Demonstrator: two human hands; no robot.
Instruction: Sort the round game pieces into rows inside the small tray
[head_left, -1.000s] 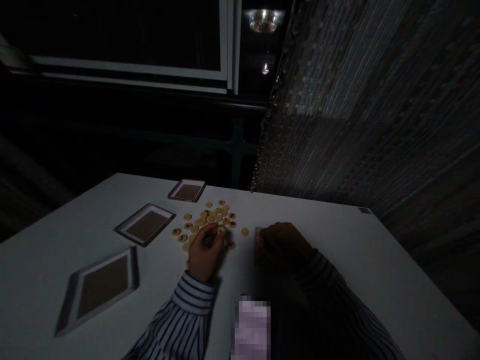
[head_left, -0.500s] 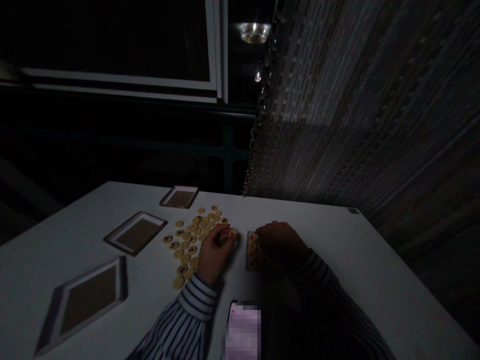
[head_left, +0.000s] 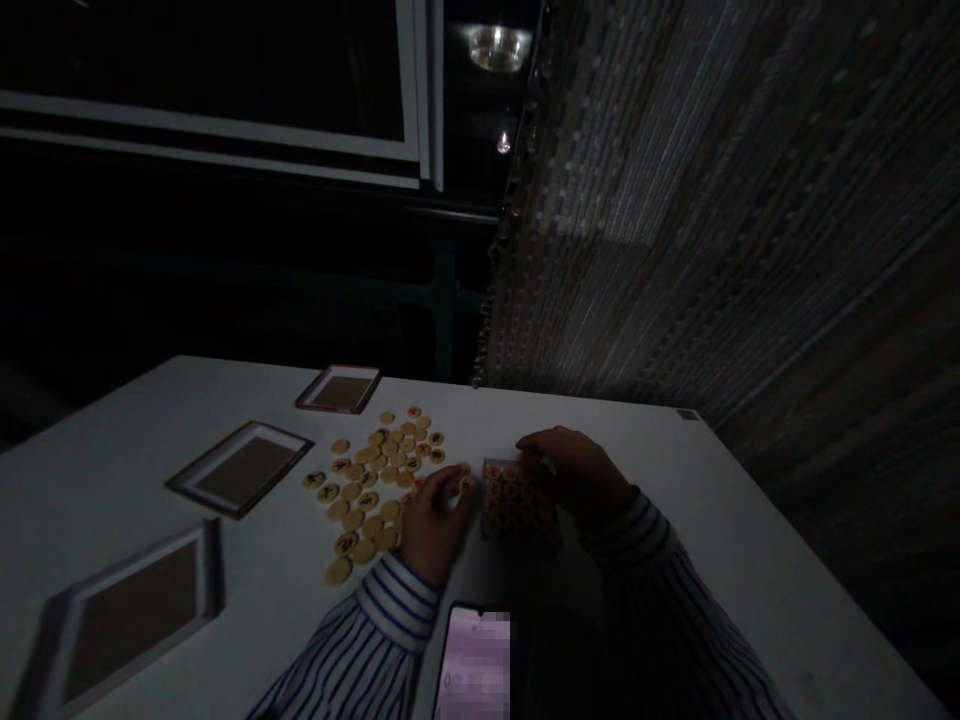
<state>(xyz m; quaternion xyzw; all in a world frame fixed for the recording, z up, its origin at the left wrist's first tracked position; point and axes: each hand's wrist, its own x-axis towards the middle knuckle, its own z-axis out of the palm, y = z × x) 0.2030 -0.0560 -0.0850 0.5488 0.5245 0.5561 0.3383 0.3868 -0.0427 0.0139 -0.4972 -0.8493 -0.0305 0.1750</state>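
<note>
My left hand (head_left: 436, 525) pinches a round wooden Chinese chess piece (head_left: 466, 483) between thumb and fingertips, just left of a small box. More loose pieces (head_left: 352, 491) lie scattered beside and beyond this hand, some showing black or red characters, others plain. The shallow box (head_left: 484, 532) holds rows of such pieces with reddish markings. Over its right far corner is my right hand (head_left: 581, 472), fingers bent and apart. Nothing held shows between them, though shadow hides part of the fingers and of the box.
Three framed trays or lids, a near one (head_left: 208, 570), a middle one (head_left: 172, 485) and a far one (head_left: 301, 403), lie on the left of the white table (head_left: 720, 560). A phone (head_left: 474, 660) lies at the front. A string curtain (head_left: 637, 220) hangs beyond the table's right side.
My right hand has lifted off the box a little, its fingers opening and more of the pieces showing. My left hand still pinches a piece near the box. The view has shifted slightly.
</note>
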